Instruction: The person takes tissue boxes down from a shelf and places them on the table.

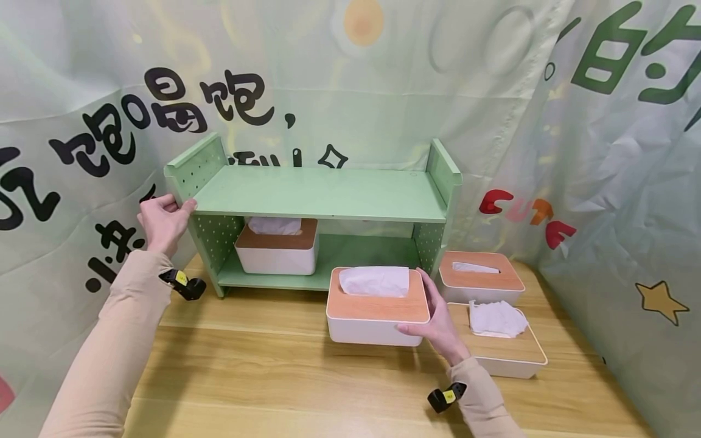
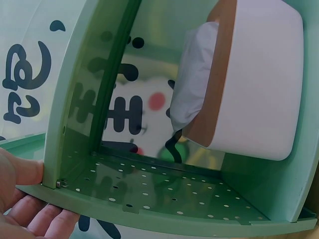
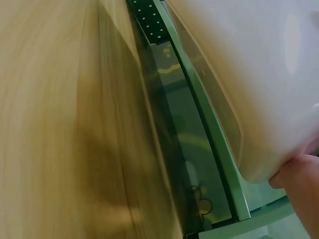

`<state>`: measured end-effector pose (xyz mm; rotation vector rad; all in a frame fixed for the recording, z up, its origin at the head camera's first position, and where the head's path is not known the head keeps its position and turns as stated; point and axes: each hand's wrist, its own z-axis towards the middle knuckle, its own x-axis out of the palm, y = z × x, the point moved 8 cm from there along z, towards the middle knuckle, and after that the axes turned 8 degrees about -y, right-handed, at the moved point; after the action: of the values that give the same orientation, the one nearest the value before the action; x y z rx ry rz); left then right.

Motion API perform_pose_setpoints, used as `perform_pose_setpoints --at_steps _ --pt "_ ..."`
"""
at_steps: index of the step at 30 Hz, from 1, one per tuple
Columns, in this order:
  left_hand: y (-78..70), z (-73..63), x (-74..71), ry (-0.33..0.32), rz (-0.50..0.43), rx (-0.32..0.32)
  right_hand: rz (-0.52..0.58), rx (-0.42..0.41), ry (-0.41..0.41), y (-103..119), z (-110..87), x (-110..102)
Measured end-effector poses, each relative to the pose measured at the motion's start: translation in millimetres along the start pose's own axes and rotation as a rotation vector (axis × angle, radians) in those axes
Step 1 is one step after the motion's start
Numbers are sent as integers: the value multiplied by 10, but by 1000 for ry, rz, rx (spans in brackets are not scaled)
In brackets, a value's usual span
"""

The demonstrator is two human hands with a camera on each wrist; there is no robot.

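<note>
My left hand (image 1: 164, 224) grips the front edge of the left side panel of a green two-tier shelf rack (image 1: 323, 193); in the left wrist view, the thumb lies over the panel's edge and the fingers go round its outer side. With my right hand (image 1: 438, 325) I hold a tissue box (image 1: 364, 332) by its right end, thumb on the white front. It has a wood-look lid with a tissue sticking out, and is raised above the table before the lower tier. Another tissue box (image 1: 278, 260) stands on the lower tier at the left, its lid darker brown.
Right of the rack, two more tissue boxes stand on the wooden table (image 1: 263, 377): one behind (image 1: 482, 294), the other nearer (image 1: 509, 367) with a tissue spread on its lid. A printed cloth backdrop (image 1: 350, 85) hangs behind and along the sides.
</note>
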<state>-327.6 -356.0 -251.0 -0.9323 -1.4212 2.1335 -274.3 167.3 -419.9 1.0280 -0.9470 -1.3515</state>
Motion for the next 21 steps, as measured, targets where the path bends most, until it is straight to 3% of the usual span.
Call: perform_pose_setpoints --at_steps 21 --pt "2 6 -1 0 9 -16 -15 18 -11 -87 -104 -3"
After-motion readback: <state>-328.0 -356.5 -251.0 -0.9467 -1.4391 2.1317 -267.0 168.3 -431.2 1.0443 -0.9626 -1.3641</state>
